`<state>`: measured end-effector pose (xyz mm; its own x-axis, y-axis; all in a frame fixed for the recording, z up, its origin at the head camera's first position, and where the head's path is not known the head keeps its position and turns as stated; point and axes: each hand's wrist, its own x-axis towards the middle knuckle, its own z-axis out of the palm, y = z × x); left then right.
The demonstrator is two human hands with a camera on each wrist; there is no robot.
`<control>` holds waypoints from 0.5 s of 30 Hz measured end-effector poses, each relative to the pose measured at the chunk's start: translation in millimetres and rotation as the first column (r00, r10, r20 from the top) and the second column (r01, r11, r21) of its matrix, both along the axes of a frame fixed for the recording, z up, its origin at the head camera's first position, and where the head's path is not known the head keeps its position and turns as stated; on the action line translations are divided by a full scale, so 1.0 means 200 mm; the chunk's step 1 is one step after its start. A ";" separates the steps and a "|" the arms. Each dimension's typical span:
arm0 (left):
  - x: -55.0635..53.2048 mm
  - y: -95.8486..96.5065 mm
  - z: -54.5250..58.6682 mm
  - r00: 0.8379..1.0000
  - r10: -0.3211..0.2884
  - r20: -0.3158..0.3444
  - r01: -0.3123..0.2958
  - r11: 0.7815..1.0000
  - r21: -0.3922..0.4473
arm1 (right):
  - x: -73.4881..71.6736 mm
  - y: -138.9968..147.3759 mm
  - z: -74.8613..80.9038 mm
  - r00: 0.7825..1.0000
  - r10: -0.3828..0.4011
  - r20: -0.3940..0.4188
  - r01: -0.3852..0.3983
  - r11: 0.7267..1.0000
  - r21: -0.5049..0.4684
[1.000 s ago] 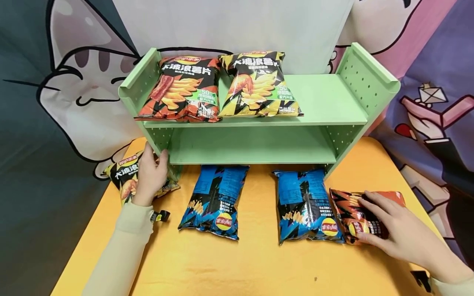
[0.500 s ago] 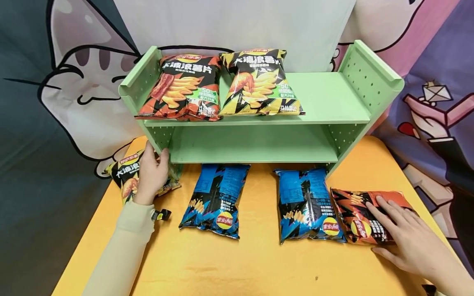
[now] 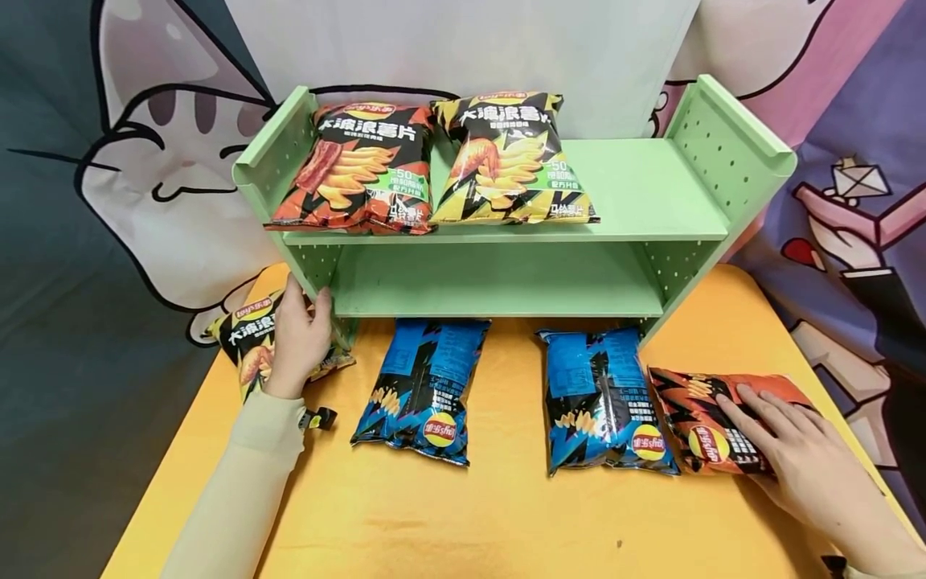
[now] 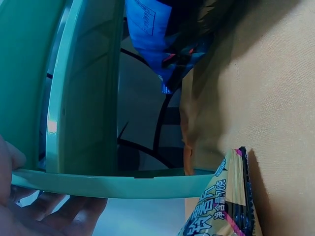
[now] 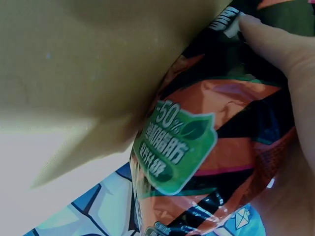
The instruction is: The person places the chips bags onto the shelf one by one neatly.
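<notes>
My left hand [image 3: 300,338] grips the left side panel of a green two-tier shelf [image 3: 499,281]; in the left wrist view the thumb and fingers [image 4: 74,211] lie on opposite sides of the panel. A yellow-and-black chip bag [image 3: 249,338] lies behind that hand, partly hidden. At the right, my right hand [image 3: 817,458] holds a red-orange chip bag [image 3: 712,438] lying on the table, its fingers across the top. The right wrist view shows the thumb [image 5: 270,42] against the bag's side; the other fingertips are hidden there.
A red chip bag [image 3: 362,173] and a yellow one [image 3: 510,165] lean side by side on the upper tier. Two blue chip bags [image 3: 427,394] [image 3: 600,402] lie on the yellow table [image 3: 463,523] before the shelf. A printed cloth [image 3: 43,322] hangs behind.
My right hand has slid rightward over the red-orange bag; its thumb came off the bag's front, then tucked in against its near side. The left hand has stayed on the shelf panel.
</notes>
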<state>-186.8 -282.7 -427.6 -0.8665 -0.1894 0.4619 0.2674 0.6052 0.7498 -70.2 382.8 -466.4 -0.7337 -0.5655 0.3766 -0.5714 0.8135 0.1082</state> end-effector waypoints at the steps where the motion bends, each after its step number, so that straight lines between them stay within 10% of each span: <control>1: 0.00 0.00 0.00 1.000 -0.002 0.001 0.002 1.000 0.003 | 0.00 0.00 0.01 1.000 0.003 -0.008 -0.003 1.000 -0.004; 15: 0.00 0.01 0.00 1.000 -0.004 -0.001 0.004 1.000 0.004 | -0.04 0.04 0.11 0.998 -0.042 -0.047 0.037 0.995 -0.091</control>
